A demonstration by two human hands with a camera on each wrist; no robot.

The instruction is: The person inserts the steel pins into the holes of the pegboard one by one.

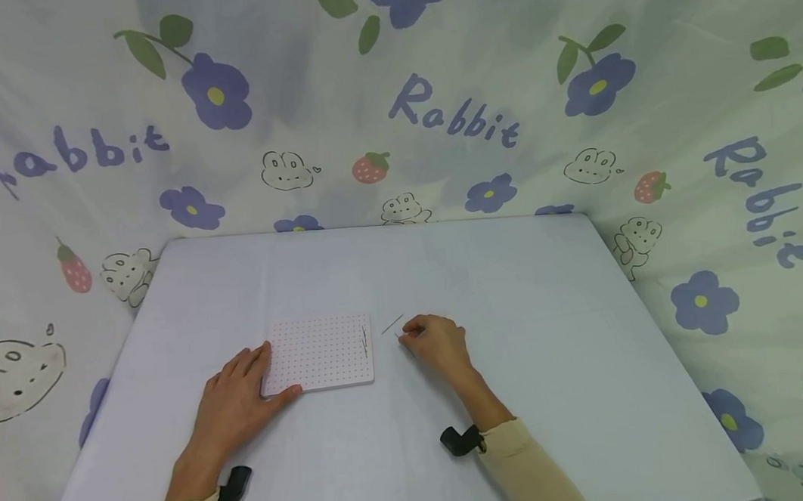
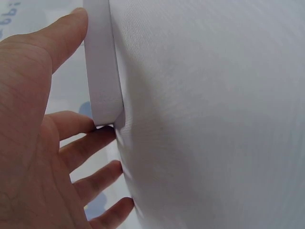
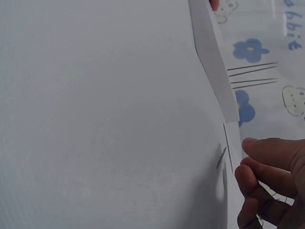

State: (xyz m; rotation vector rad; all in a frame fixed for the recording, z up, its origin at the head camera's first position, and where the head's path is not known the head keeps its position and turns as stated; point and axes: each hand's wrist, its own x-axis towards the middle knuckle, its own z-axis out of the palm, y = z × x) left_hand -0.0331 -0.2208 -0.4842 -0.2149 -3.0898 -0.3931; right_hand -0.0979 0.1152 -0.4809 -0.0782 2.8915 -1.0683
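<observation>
A white board (image 1: pixel 318 353) with a grid of small holes lies on the table. My left hand (image 1: pixel 235 399) is spread at its near left corner, thumb along the front edge and index finger against the left side. Several thin dark needle-like pins (image 3: pixel 252 69) stand up from the board near its right edge. To the right of the board, my right hand (image 1: pixel 439 343) is low over the table, thumb and index fingertips a little apart. One loose pin (image 1: pixel 392 324) lies just beside those fingers. A second, shorter-looking pin (image 3: pixel 221 158) is right at the fingertips.
The white-covered table (image 1: pixel 513 290) extends around the board, with its back edge ahead. Behind and at the sides hangs a curtain (image 1: pixel 339 95) printed with flowers and rabbits. Black wrist mounts (image 1: pixel 461 440) sit at both cuffs.
</observation>
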